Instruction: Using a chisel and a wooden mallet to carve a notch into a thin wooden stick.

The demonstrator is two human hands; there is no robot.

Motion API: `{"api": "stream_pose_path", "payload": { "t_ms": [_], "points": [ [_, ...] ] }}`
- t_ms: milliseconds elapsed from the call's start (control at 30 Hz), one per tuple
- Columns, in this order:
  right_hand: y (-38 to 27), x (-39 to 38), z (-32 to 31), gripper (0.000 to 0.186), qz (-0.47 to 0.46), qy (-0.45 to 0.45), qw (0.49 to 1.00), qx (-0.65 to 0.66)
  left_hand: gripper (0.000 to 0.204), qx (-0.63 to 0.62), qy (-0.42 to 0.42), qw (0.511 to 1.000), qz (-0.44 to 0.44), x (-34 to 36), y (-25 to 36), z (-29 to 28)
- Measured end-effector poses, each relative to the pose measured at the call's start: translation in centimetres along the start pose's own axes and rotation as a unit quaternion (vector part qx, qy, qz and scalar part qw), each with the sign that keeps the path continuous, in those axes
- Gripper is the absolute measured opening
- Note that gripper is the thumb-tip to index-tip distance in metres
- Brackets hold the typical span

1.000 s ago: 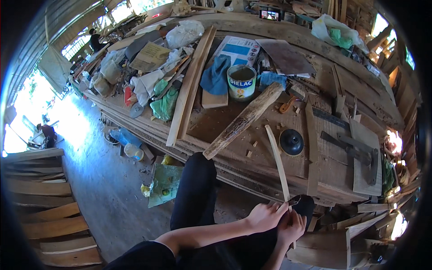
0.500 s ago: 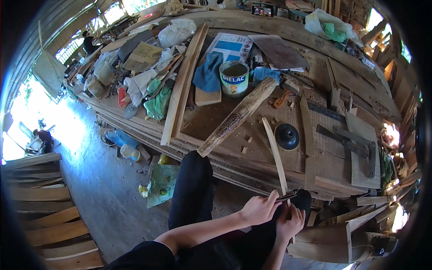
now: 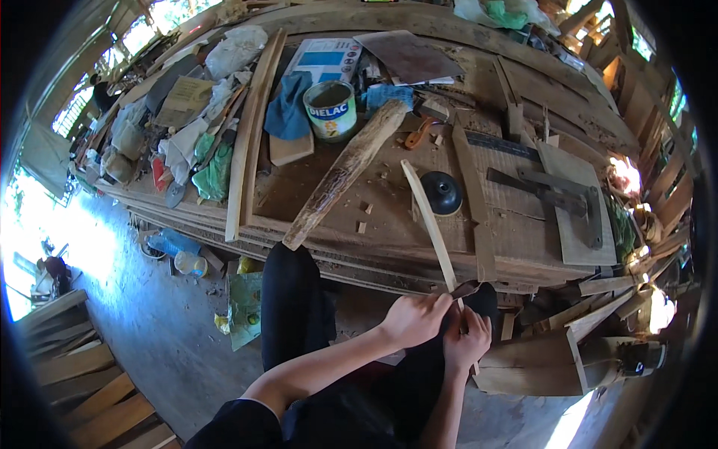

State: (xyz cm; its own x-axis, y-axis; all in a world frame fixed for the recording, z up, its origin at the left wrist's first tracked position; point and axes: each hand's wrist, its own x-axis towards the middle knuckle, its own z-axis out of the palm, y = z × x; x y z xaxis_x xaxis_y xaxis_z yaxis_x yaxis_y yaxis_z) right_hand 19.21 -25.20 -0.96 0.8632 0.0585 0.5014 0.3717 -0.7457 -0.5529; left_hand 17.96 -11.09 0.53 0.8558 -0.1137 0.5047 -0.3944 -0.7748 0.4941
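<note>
A long, thin, pale wooden strip (image 3: 430, 217) slants from over the bench down to my lap. My right hand (image 3: 467, 343) is closed around its lower part, and the end sticks out below that hand. Just above, my left hand (image 3: 413, 320) pinches a dark brown folded piece (image 3: 467, 289), which looks like sandpaper, against the strip. The fingertips of the left hand are partly hidden behind the strip and the piece. Beside the strip's upper end, a black dome-shaped thing (image 3: 440, 193) sits on the wooden bench (image 3: 351, 236).
A rough stick (image 3: 344, 176) lies across the bench to its front edge, near a tin can (image 3: 330, 111) and a blue cloth (image 3: 288, 105). An orange-handled tool (image 3: 420, 133) lies behind. At right are a metal square (image 3: 594, 213) and a board (image 3: 568, 179). Bags (image 3: 213, 176) pile up left.
The whole view has shifted, so the bench and my hands appear higher and further left. The dark folded piece has tilted, showing more of its face. Both hands keep their hold.
</note>
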Motion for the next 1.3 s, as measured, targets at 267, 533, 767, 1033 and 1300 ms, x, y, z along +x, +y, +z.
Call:
{"api": "stream_pose_path", "payload": {
  "t_ms": [267, 533, 767, 1033, 1300],
  "points": [
    [-1.1, -0.2, -0.5, 0.006, -0.02, -0.04, 0.999, -0.006, 0.019, 0.033, -0.022, 0.999, 0.002, -0.4, 0.3, -0.1],
    [-0.8, -0.3, -0.5, 0.006, 0.033, -0.022, 0.999, 0.004, 0.009, -0.008, -0.025, 1.0, -0.016, -1.2, 0.3, -1.2],
    [-0.1, -0.1, -0.6, 0.007, 0.013, 0.003, 1.0, 0.006, 0.008, -0.049, 0.002, 0.999, -0.022, -0.6, 0.2, -0.1],
    [-0.9, -0.7, -0.4, 0.007, -0.003, -0.016, 1.0, -0.01, 0.012, -0.062, 0.029, 0.996, -0.058, -0.5, 0.5, 0.4],
    [-1.3, -0.3, -0.3, 0.007, 0.012, -0.005, 1.0, 0.004, 0.013, -0.081, 0.047, 0.992, -0.084, -1.4, 0.6, 0.8]
  ]
}}
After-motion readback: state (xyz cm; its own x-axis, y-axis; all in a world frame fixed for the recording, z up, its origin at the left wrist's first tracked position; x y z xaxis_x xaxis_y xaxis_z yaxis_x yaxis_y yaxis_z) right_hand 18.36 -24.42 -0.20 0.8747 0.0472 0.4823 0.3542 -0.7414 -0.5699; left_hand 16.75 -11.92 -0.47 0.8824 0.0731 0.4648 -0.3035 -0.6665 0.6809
